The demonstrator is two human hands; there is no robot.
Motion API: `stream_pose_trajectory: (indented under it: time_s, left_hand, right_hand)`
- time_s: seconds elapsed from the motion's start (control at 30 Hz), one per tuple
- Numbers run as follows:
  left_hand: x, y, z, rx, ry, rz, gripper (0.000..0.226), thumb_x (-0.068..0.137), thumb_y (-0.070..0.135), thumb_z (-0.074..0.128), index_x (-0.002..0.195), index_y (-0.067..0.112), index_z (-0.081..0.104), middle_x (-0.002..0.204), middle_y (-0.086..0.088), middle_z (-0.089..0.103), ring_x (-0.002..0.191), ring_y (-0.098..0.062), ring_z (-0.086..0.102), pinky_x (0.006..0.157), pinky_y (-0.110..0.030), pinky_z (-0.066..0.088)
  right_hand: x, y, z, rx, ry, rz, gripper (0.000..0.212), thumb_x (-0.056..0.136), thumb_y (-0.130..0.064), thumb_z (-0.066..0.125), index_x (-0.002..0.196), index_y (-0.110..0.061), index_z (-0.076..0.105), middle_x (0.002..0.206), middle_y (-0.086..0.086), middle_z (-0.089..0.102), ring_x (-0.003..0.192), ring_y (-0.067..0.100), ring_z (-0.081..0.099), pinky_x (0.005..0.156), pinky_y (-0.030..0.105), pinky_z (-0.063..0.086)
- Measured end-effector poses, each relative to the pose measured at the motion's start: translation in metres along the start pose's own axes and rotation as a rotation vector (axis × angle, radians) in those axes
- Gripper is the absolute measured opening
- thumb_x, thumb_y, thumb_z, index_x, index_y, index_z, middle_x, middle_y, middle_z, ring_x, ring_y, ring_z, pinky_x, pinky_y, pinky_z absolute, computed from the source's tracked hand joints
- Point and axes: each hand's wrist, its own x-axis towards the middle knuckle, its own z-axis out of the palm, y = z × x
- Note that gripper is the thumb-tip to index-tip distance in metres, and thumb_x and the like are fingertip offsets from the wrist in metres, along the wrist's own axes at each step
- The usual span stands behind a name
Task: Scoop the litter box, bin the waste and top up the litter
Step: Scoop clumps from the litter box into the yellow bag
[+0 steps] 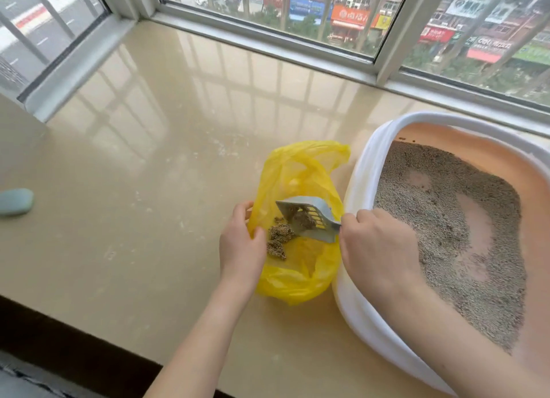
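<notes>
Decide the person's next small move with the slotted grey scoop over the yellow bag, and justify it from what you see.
Probably tip the slotted grey plastic scoop a little further: a clump still sits in it, while other clumps already lie in the thin yellow plastic bag. The left hand holds the bag's edge open; the right hand grips the handle.

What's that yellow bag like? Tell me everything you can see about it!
The thin yellow plastic bag is crinkly and a little see-through. It lies on the shiny beige sill, right against the white litter box. Its mouth is open; the left hand holds its left edge. Brownish litter clumps sit inside. The grey slotted plastic scoop, held by the right hand, tips over the opening.
</notes>
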Motion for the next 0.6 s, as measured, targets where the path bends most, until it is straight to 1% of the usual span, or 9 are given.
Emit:
stream_pose_trajectory:
  time_s: [0.1,0.17,0.23,0.33,0.4,0.47,0.5,0.57,0.6]
  left_hand:
    - [0.001,0.0,-0.002,-0.001,0.008,0.012,0.038,0.084,0.003,0.054,0.117,0.022,0.057,0.1,0.011,0.061,0.087,-0.01,0.056,0.075,-0.022,0.043]
    - [0.001,0.0,-0.003,-0.005,0.014,0.01,0.037,0.084,0.003,0.055,0.115,0.022,0.057,0.097,0.012,0.059,0.085,-0.009,0.056,0.073,-0.02,0.04]
    - [0.0,0.0,-0.003,-0.012,0.017,0.008,0.035,0.084,0.004,0.055,0.115,0.021,0.057,0.097,0.012,0.06,0.086,-0.009,0.056,0.073,-0.02,0.041]
    - [-0.001,0.0,-0.001,-0.01,0.022,0.006,0.037,0.083,0.005,0.056,0.117,0.02,0.057,0.1,0.01,0.061,0.089,-0.011,0.058,0.076,-0.022,0.042]
    - [-0.002,0.0,0.001,0.001,0.025,0.005,0.04,0.082,0.006,0.057,0.118,0.021,0.056,0.105,0.009,0.062,0.093,-0.012,0.058,0.08,-0.026,0.045]
    - [-0.003,0.001,0.003,0.037,0.046,0.029,0.045,0.079,0.007,0.059,0.122,0.019,0.054,0.112,0.004,0.061,0.102,-0.017,0.057,0.088,-0.03,0.045]
    - [-0.004,0.002,0.004,0.08,0.073,0.059,0.048,0.078,0.007,0.06,0.124,0.017,0.053,0.115,0.0,0.059,0.106,-0.019,0.055,0.091,-0.031,0.043]
    - [-0.008,0.008,0.005,0.172,0.147,0.151,0.05,0.076,0.004,0.062,0.125,0.011,0.053,0.118,-0.006,0.055,0.11,-0.022,0.052,0.09,-0.027,0.037]
    - [-0.01,0.012,0.006,0.195,0.18,0.2,0.05,0.075,0.003,0.062,0.124,0.01,0.054,0.117,-0.008,0.054,0.11,-0.024,0.052,0.09,-0.027,0.036]
  right_hand:
    - [-0.001,-0.003,0.004,-0.047,0.1,-0.091,0.015,0.053,0.001,0.057,0.052,-0.013,0.051,0.048,0.007,0.046,0.045,0.026,0.048,0.043,0.025,0.022]
    - [-0.002,-0.002,0.007,-0.063,0.176,-0.131,0.02,0.061,0.002,0.042,0.058,-0.012,0.056,0.052,0.007,0.047,0.048,0.026,0.048,0.045,0.027,0.022]
    - [-0.003,0.001,0.009,-0.093,0.229,-0.143,0.023,0.065,0.003,0.042,0.065,-0.011,0.06,0.054,0.006,0.048,0.05,0.026,0.048,0.05,0.028,0.018]
    - [-0.003,0.005,0.01,-0.04,0.172,-0.093,0.014,0.062,0.002,0.06,0.063,-0.012,0.059,0.054,0.006,0.049,0.051,0.027,0.05,0.049,0.027,0.017]
    - [-0.005,0.012,0.01,0.102,0.114,-0.029,0.013,0.07,-0.008,0.069,0.063,-0.014,0.06,0.055,0.004,0.051,0.055,0.029,0.055,0.046,0.026,0.023]
    - [-0.008,0.02,0.005,0.323,0.034,0.095,0.017,0.087,-0.023,0.06,0.073,-0.017,0.067,0.064,0.003,0.06,0.067,0.03,0.06,0.049,0.03,0.037]
    - [-0.008,0.024,0.001,0.441,-0.014,0.162,0.021,0.091,-0.028,0.056,0.08,-0.017,0.071,0.068,0.002,0.065,0.071,0.029,0.061,0.054,0.033,0.043]
    - [-0.011,0.036,-0.007,0.688,-0.024,0.266,0.021,0.089,-0.03,0.059,0.083,-0.018,0.074,0.067,0.002,0.068,0.068,0.025,0.061,0.061,0.036,0.048]
    - [-0.012,0.043,-0.01,0.801,-0.019,0.314,0.019,0.088,-0.03,0.061,0.08,-0.019,0.075,0.063,0.003,0.067,0.062,0.021,0.059,0.06,0.035,0.048]
